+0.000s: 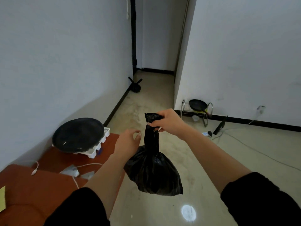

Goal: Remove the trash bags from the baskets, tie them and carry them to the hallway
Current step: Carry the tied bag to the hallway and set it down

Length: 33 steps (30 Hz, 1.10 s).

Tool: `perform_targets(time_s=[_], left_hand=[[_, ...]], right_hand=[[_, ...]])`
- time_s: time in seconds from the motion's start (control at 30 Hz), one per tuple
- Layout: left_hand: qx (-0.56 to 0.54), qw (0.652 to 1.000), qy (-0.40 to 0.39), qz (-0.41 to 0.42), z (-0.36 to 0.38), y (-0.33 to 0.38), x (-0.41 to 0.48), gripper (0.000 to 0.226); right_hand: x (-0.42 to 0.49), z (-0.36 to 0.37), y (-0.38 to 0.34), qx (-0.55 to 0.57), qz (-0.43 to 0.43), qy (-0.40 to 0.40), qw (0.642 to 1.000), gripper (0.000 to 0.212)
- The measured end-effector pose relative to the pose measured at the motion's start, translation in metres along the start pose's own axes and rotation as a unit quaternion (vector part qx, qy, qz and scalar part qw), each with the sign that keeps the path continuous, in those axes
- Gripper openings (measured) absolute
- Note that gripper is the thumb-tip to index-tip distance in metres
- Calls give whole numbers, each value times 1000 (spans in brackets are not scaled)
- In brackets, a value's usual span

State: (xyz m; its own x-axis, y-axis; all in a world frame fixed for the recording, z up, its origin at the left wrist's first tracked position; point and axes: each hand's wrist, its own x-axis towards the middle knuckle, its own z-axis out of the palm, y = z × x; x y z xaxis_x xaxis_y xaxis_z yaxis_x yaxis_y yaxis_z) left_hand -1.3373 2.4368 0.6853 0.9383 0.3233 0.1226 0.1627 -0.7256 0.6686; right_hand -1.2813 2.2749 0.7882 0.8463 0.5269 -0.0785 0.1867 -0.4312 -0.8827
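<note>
We see the right grip [166, 122] curled tight round the twisted neck of a black trash bag [153, 170], pinching it just under the bunched top. The bag hangs in the air above the floor [146, 209], between both forearms and beside the counter [48, 185]. Its plastic is thin, glossy and wrinkled. The belly bulges and sags, the neck is wrung into a narrow rope, and a short tuft sticks out above the fist. Left grip [128, 142] is spread, fingers relaxed, just beside the neck; we cannot tell if it touches.

A second black bag [135, 87] sits on the floor against the left wall by the hallway opening, knotted, two ears sticking up. The counter holds a round black pan [78, 135] on a white tray [101, 142], plus a white cable [86, 165]. A yellow sheet [2, 198] lies at the counter edge, any writing unreadable.
</note>
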Motion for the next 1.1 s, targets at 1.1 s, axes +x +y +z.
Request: perform_targets(time_s=[1.1], left_hand=[[45, 997, 54, -35, 108, -70, 909, 30]], right_hand=[[909, -232, 63, -24, -13, -79, 996, 12]])
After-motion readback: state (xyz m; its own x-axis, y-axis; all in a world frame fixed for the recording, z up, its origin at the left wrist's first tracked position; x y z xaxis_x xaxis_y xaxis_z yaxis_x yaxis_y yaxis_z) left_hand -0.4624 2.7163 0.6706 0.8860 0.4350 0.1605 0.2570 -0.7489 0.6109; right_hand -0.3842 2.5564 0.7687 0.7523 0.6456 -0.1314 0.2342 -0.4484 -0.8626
